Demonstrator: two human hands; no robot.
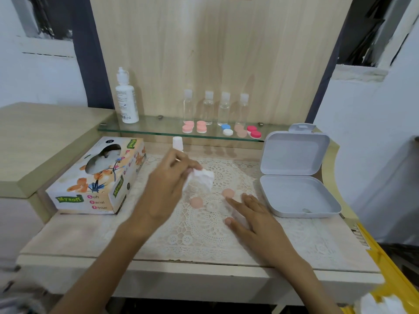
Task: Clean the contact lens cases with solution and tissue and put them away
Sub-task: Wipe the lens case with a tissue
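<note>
The left hand hovers over the far-left part of the lace mat, its fingers curled round a crumpled tissue. The right hand lies flat on the right half of the mat, fingers straight and spread, holding nothing. Its forefinger points toward the middle of the mat, where a clear case body rests; whether a fingertip touches it cannot be told. Two peach caps lie off the case on the mat, one to its left and one just beyond it.

Just off the mat's right edge stands a grey box with its lid up and almost nothing in it. Off the mat's left edge sits the tissue box. A small white-capped bottle stands at the mat's far edge, partly behind the left hand. Beyond the mat, the glass shelf carries the solution bottle, four small clear bottles and five more lens cases with their caps on.

By this layout the work looks early: one case is open and at the wiping stage, the shelf cases seem untouched, and none has gone into the box.
</note>
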